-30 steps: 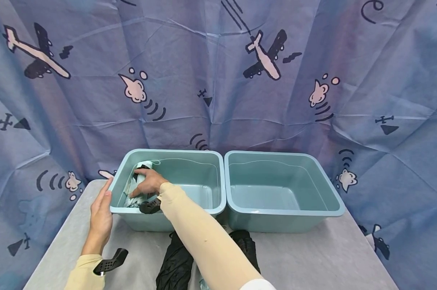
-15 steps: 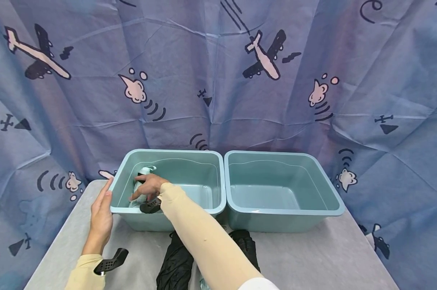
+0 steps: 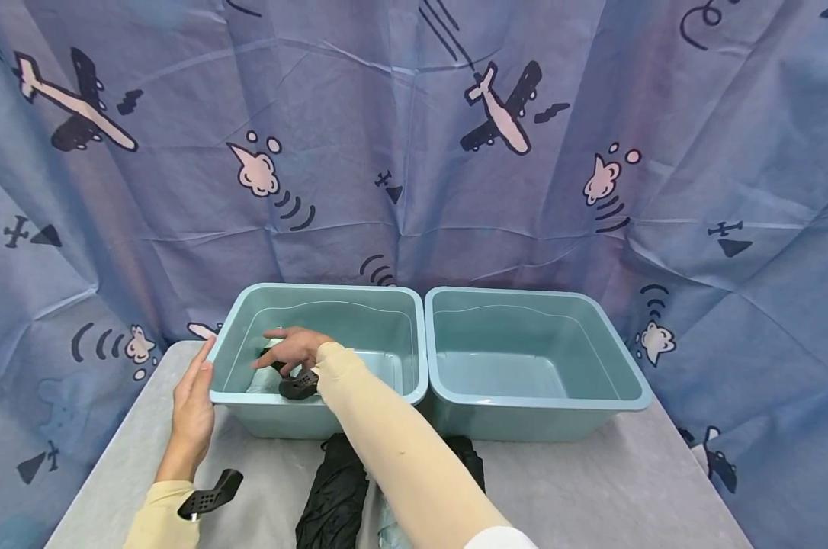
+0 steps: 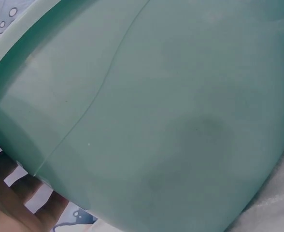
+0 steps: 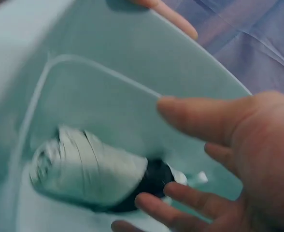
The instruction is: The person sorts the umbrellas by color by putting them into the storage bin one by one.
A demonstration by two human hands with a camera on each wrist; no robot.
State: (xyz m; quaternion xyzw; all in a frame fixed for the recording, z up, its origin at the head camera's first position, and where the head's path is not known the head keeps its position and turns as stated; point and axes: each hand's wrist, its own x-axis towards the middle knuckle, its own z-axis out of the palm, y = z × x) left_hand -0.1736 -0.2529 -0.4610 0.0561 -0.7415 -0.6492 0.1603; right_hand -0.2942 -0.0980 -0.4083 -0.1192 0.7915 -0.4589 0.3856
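My right hand (image 3: pixel 293 347) hovers inside the left teal bin (image 3: pixel 338 316), fingers spread and thumb apart. Below it, on the bin's floor, lies a rolled-up folding umbrella (image 5: pixel 103 166) in pale green fabric, with a dark band and a light handle end. In the right wrist view the fingertips overlap the dark band, and I cannot tell whether they touch it. My left hand (image 3: pixel 193 404) rests its straight fingers on the outside of the bin's left end. In the left wrist view those fingers (image 4: pixel 23 188) lie along the teal wall.
A second teal bin (image 3: pixel 524 328) stands close on the right. In front of the bins lie black crinkled bundles (image 3: pixel 335 496) and a pale green one (image 3: pixel 389 530), partly under my right arm. Behind the grey table (image 3: pixel 592 488) hangs a blue patterned curtain (image 3: pixel 400 137).
The umbrella has gone lower into the left bin. My right hand has loosened, spread its fingers and shifted slightly right. The left hand has stayed put.
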